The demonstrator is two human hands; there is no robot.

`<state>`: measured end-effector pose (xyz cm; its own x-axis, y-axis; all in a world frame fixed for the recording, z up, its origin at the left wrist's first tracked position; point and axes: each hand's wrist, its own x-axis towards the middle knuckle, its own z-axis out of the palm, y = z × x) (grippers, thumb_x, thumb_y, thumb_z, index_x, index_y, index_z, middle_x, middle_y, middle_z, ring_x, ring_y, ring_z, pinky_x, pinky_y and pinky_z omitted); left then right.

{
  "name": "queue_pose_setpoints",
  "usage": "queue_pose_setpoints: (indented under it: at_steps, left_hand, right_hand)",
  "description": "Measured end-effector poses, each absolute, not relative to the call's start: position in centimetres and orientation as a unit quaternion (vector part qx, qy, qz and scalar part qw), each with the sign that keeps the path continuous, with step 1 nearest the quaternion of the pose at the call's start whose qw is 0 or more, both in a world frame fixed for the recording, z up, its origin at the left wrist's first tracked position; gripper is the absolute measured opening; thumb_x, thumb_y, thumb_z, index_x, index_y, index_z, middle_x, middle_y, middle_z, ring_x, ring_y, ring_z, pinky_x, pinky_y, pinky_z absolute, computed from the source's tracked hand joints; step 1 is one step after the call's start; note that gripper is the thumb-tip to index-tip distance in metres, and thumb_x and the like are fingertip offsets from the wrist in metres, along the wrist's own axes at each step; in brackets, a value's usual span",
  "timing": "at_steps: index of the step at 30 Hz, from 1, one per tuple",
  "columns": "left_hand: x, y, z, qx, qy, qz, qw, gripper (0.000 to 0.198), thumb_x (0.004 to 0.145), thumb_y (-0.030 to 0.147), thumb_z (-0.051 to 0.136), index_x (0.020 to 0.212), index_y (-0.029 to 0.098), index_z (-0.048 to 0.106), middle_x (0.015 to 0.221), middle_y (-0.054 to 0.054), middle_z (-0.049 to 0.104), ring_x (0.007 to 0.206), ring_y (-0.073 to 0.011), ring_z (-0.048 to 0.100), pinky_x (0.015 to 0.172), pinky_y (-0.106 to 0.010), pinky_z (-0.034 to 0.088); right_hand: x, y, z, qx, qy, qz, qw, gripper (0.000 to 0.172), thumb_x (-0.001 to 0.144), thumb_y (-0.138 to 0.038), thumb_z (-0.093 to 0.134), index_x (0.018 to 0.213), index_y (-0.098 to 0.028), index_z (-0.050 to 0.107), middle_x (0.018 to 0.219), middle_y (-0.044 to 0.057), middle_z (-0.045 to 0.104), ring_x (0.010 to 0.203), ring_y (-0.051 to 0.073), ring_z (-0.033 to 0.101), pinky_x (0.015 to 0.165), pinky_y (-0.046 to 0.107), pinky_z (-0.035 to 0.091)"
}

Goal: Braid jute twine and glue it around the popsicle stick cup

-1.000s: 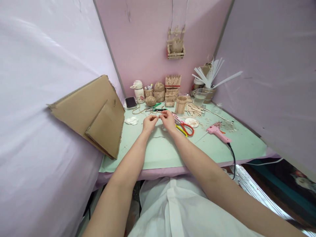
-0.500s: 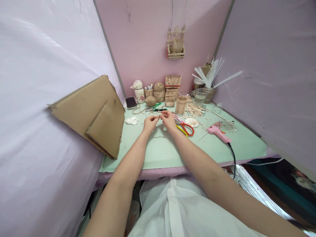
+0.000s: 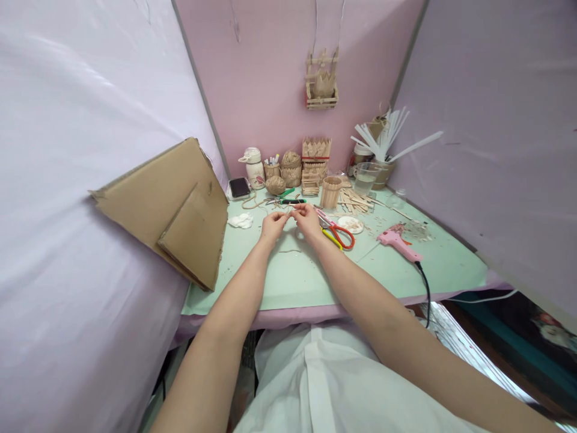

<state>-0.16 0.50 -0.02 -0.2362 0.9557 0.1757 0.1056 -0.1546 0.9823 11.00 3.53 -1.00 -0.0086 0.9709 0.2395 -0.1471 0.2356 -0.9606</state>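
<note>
My left hand [image 3: 271, 227] and my right hand [image 3: 307, 219] meet over the middle of the mint-green table [image 3: 297, 270], fingers pinched together on a thin piece of jute twine [image 3: 290, 211]. A loose end of twine [image 3: 291, 250] lies on the table just below my hands. Scissors with red and yellow handles [image 3: 337, 234] lie right beside my right hand. What exactly sits between my fingertips is too small to make out beyond the twine.
Cardboard sheets [image 3: 174, 204] lean at the left. A pink glue gun [image 3: 399, 243] with black cord lies at the right. Craft sticks [image 3: 354, 200], a stick cup [image 3: 330, 191], a glass [image 3: 364, 177], twine-wrapped jars [image 3: 291, 167], a phone [image 3: 238, 187] and white wadding [image 3: 240, 221] crowd the back.
My hands have stayed nearly in place; the fingers shifted slightly on the twine. Nothing else moved.
</note>
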Motion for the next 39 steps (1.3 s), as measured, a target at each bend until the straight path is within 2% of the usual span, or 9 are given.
queue_pose_setpoints:
  at_steps: [4,10,17,24,30,36,39]
  left_hand:
    - [-0.21,0.61,-0.04,0.478,0.526,0.580,0.398,0.020,0.064,0.036,0.064,0.067,0.016,0.059,0.050,0.005,0.044,0.047,-0.0072,0.035,0.047,-0.022,0.026]
    - [-0.10,0.53,0.17,0.464,0.497,0.595,0.428,0.021,0.064,0.035,0.066,0.066,0.016,0.058,0.052,0.005,0.043,0.047,-0.0065,0.034,0.047,-0.022,0.026]
    - [-0.12,0.30,0.48,0.453,0.444,0.597,0.491,0.021,0.062,0.033,0.069,0.071,0.016,0.061,0.056,0.004,0.044,0.050,-0.0057,0.036,0.046,-0.020,0.025]
    - [-0.25,0.31,0.24,0.477,0.477,0.612,0.413,0.020,0.065,0.034,0.067,0.073,0.016,0.061,0.061,0.003,0.049,0.054,-0.0069,0.040,0.050,-0.020,0.030]
    - [-0.31,0.35,0.17,0.490,0.509,0.606,0.366,0.020,0.066,0.033,0.065,0.077,0.016,0.065,0.074,-0.001,0.061,0.066,-0.0104,0.049,0.059,-0.022,0.037]
    - [-0.13,0.18,0.34,0.478,0.522,0.605,0.365,0.018,0.065,0.032,0.065,0.073,0.016,0.064,0.072,-0.001,0.061,0.066,-0.0107,0.050,0.056,-0.021,0.036]
    - [-0.22,0.24,0.48,0.433,0.508,0.613,0.423,0.016,0.062,0.029,0.066,0.070,0.016,0.061,0.065,0.000,0.056,0.060,-0.0087,0.046,0.050,-0.020,0.031]
  right_hand:
    - [11.00,3.50,-0.93,-0.389,-0.526,0.488,0.578,0.027,0.067,-0.035,0.062,0.087,-0.020,0.052,0.070,-0.002,0.061,0.063,0.012,0.053,0.055,0.023,0.040]
    - [10.92,3.52,-1.00,-0.400,-0.528,0.494,0.563,0.026,0.067,-0.034,0.060,0.088,-0.020,0.052,0.068,-0.003,0.059,0.060,0.011,0.051,0.052,0.021,0.038]
    - [10.92,3.56,-1.03,-0.398,-0.549,0.465,0.569,0.026,0.067,-0.035,0.060,0.086,-0.020,0.052,0.070,-0.002,0.060,0.062,0.011,0.052,0.060,0.024,0.042]
    - [10.90,3.35,-0.72,-0.398,-0.592,0.399,0.577,0.014,0.068,-0.032,0.056,0.073,-0.018,0.056,0.075,0.000,0.061,0.073,0.014,0.055,0.072,0.028,0.045]
    - [10.95,3.06,-0.41,-0.408,-0.603,0.395,0.561,0.020,0.070,-0.037,0.055,0.073,-0.018,0.062,0.075,0.002,0.065,0.073,0.016,0.057,0.074,0.030,0.045]
    - [11.03,3.13,-0.41,-0.423,-0.610,0.372,0.557,0.019,0.069,-0.035,0.056,0.072,-0.018,0.062,0.073,0.002,0.065,0.070,0.016,0.056,0.072,0.030,0.045]
    - [10.88,3.11,-0.49,-0.422,-0.622,0.362,0.551,0.018,0.070,-0.034,0.054,0.071,-0.018,0.061,0.072,0.001,0.064,0.068,0.015,0.055,0.071,0.029,0.045]
